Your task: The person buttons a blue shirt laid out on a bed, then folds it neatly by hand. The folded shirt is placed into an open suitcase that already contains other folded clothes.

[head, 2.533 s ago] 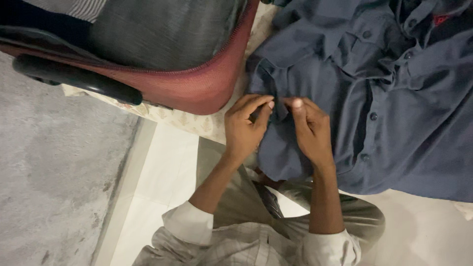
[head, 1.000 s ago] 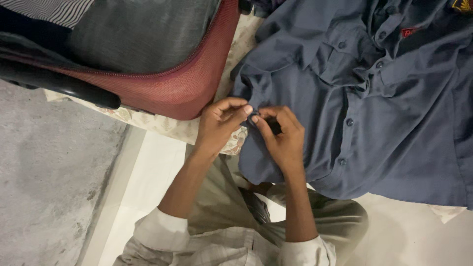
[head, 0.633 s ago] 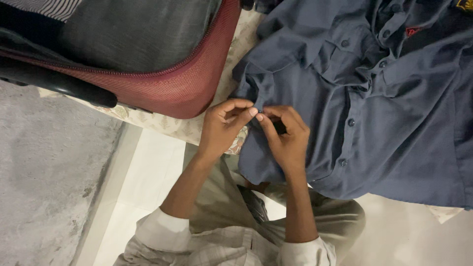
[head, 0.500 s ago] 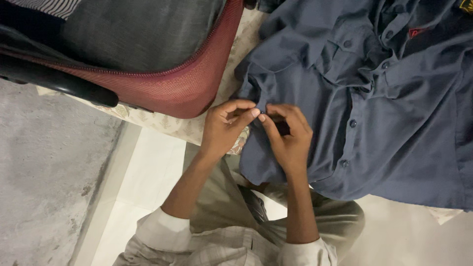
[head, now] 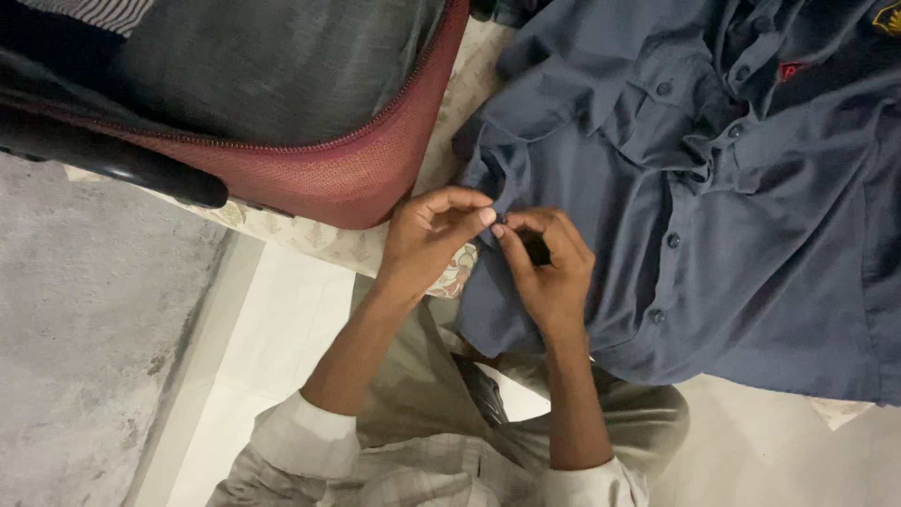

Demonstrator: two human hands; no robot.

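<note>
Two hands pinch sleeve cuff of blue shirt: left hand, right hand. Maroon suitcase edge close at 10 o'clock; open floor at 8 o'clock.

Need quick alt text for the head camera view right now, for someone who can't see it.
Both hands, left hand and right hand, pinch the cuff of a dark blue button-up shirt spread on a patterned cloth. A maroon suitcase lies open at upper left.
</note>
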